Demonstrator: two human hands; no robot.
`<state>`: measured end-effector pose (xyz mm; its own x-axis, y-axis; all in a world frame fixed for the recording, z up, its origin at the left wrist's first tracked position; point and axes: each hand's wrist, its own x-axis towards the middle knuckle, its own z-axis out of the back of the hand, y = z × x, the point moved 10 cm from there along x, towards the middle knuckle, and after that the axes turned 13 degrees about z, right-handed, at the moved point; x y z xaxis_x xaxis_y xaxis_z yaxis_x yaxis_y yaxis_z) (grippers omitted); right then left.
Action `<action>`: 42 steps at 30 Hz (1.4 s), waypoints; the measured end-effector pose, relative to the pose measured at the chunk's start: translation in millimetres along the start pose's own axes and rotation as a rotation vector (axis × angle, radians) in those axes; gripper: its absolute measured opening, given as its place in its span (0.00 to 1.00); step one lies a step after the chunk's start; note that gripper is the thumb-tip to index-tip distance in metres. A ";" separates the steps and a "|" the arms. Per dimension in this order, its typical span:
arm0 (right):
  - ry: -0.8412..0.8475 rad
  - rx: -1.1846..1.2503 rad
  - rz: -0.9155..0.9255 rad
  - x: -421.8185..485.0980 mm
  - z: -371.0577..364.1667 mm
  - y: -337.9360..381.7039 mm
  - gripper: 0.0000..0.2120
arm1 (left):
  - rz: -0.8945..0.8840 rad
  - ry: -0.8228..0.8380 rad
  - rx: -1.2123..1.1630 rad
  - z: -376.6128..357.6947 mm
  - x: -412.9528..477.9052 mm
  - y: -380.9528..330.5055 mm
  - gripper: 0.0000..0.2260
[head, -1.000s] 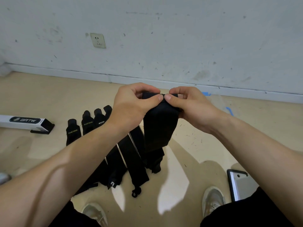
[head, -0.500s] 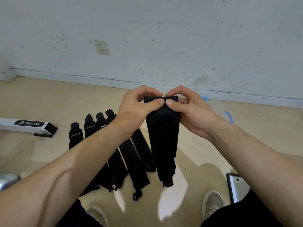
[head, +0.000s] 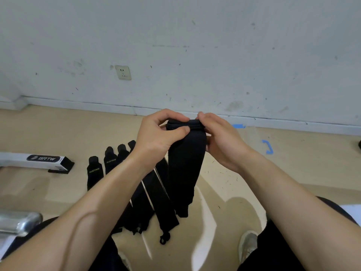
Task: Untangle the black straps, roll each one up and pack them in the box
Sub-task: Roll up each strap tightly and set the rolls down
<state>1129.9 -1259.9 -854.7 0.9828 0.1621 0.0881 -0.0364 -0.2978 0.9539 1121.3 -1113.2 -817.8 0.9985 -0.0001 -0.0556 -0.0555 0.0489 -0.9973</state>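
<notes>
- A scuffed white wall (head: 195,45) fills the upper half of the view, meeting the floor at a pale skirting board.
- A beige floor (head: 293,173), marked with small dark specks, carries everything else in the scene.
- Two bare forearms reach forward from the bottom corners and meet at the centre of the frame.
- A fan of black straps (head: 156,196) lies flat on the floor beneath the left forearm, which hides part of it. Four rounded tips point toward the wall, two of them lettered "XUEYING", and one near end finishes in a small loop.
- A single black strap (head: 185,163) hangs in the air between the hands. Its top end is folded over into a thick roll, and its tail drops just right of the fan. Whether the tail touches the floor cannot be told.
- The long white box (head: 29,160), labelled "BRTW", lies on the floor at the left, near the fan, with its dark end flap open.
- The left hand (head: 156,137) has its grip closed on the roll, thumb in front and fingers curled over the top.
- The right hand (head: 222,141) pinches the other side of the same roll, its grip likewise closed on the strap.
- A shiny metal tube (head: 19,222) lies at the lower left edge.
- A pale shoe (head: 248,245) shows at the bottom right.
- A wall socket (head: 123,72) sits low on the wall.
- A piece of blue tape (head: 267,146) is stuck to the floor on the right.
</notes>
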 end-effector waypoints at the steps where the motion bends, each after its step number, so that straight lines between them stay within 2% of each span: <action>1: 0.005 -0.088 0.006 1.8 -0.1 -0.9 0.14 | 0.005 -0.008 -0.015 2.1 0.7 2.1 0.11; 4: -0.015 -0.230 0.051 9.5 1.7 1.0 0.06 | 0.034 -0.021 -0.058 7.2 5.0 12.7 0.12; 7: -0.063 -0.207 0.055 17.3 5.6 -5.7 0.03 | 0.101 0.001 -0.107 10.5 16.8 26.5 0.11; 11: -0.096 -0.145 0.027 30.5 9.1 -19.7 0.04 | 0.259 0.076 -0.196 9.8 35.7 52.0 0.13; 16: -0.102 -0.197 -0.018 54.1 15.4 -33.6 0.06 | 0.387 0.117 -0.151 3.6 52.0 75.9 0.12; 19: -0.134 -0.170 -0.042 66.1 20.9 -46.2 0.08 | 0.422 0.082 -0.178 5.1 67.6 87.4 0.13; 23: -0.170 -0.065 -0.124 79.1 27.3 -68.1 0.10 | 0.461 0.006 -0.196 13.4 87.7 102.5 0.10; 25: -0.120 -0.194 -0.112 86.2 27.2 -71.1 0.08 | 0.489 -0.012 -0.203 16.5 92.7 109.8 0.08; 28: -0.037 -0.596 -0.056 95.3 26.9 -64.7 0.06 | 0.511 -0.058 -0.217 22.1 98.4 115.4 0.08; 29: -0.022 -0.609 -0.058 98.0 24.5 -66.2 0.06 | 0.513 -0.082 -0.221 25.5 100.8 116.2 0.08; 33: 0.003 -0.369 -0.086 105.5 13.8 -73.7 0.05 | 0.489 -0.121 -0.228 36.5 109.2 112.3 0.07; 37: 0.029 -0.120 -0.110 110.6 7.3 -75.9 0.07 | 0.438 -0.085 -0.238 40.7 116.3 104.5 0.09; 42: -0.010 -0.074 -0.096 109.1 12.1 -75.8 0.07 | 0.455 -0.027 -0.207 30.8 114.4 106.1 0.09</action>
<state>1242.1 -1231.1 -920.9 0.9842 0.1769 -0.0073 0.0452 -0.2115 0.9763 1229.7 -1077.3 -928.5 0.8722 0.0012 -0.4891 -0.4825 -0.1617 -0.8608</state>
